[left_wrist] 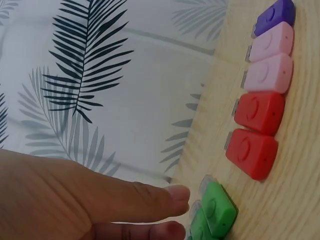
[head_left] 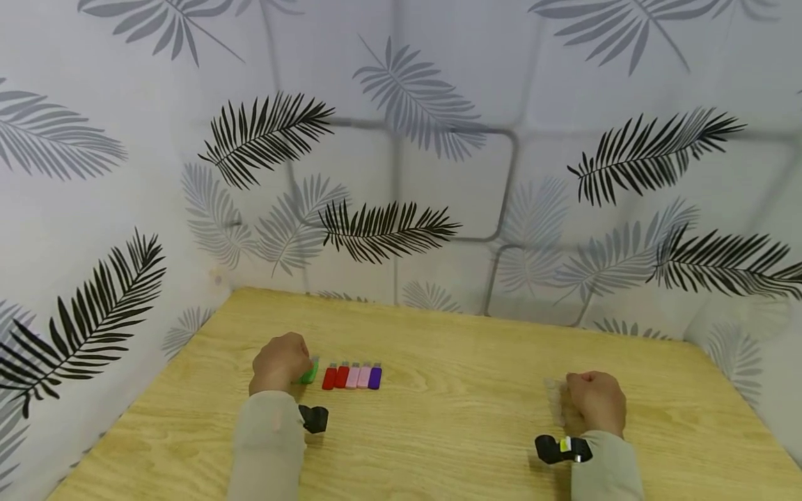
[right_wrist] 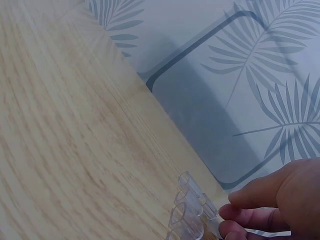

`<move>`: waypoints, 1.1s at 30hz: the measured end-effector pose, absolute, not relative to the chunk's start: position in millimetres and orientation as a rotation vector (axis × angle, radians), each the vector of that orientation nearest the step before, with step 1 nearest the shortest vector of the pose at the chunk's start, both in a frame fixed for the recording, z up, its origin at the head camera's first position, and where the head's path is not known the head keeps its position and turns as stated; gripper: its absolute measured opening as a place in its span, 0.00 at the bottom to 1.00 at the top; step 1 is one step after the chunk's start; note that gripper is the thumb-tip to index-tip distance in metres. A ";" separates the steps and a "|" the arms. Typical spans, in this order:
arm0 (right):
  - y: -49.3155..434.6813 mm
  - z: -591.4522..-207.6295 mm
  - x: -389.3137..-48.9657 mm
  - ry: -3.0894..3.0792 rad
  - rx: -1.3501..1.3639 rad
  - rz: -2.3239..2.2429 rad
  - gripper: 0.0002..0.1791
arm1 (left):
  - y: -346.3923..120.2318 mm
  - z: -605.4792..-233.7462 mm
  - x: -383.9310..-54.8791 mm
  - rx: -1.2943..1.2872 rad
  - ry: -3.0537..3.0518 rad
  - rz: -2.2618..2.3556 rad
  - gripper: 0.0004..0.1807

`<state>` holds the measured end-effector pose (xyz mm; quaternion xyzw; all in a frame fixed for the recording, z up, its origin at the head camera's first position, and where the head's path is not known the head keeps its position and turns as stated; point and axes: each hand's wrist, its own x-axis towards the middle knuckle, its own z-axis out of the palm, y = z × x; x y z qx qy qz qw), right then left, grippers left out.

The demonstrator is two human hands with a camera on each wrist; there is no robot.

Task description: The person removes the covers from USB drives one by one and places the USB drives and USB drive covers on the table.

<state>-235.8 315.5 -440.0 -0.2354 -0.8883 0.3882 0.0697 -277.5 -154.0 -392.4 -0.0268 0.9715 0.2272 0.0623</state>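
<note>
My left hand (head_left: 280, 362) is beside two green USB sticks (left_wrist: 220, 209) at the left end of a row. In the left wrist view its thumb and a finger stand slightly apart, tips close to the green sticks, with nothing seen between them. Two red USB sticks (left_wrist: 251, 152), two pink USB sticks (left_wrist: 268, 74) and a purple USB stick (left_wrist: 276, 16) continue the row. My right hand (head_left: 598, 400) is at the right, fingers loosely bent, next to several clear plastic caps (right_wrist: 186, 215). Its fingertips come close to one cap (right_wrist: 208, 205); whether they touch it is unclear.
Both hands are over a wood-grain table (head_left: 438, 431). Behind its far edge hangs a pale curtain (head_left: 438, 174) with leaf prints. Small black cameras (head_left: 315, 419) are strapped at the wrists.
</note>
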 end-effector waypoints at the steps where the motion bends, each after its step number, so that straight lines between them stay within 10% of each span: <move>1: 315.3 -439.2 -236.1 -2.671 -0.706 1.169 0.21 | -155.6 -392.5 -278.0 -0.092 2.929 0.693 0.04; 33: 316.6 -440.0 -236.0 -2.664 -0.692 1.137 0.21 | -145.3 -403.6 -282.8 -0.156 2.896 0.714 0.21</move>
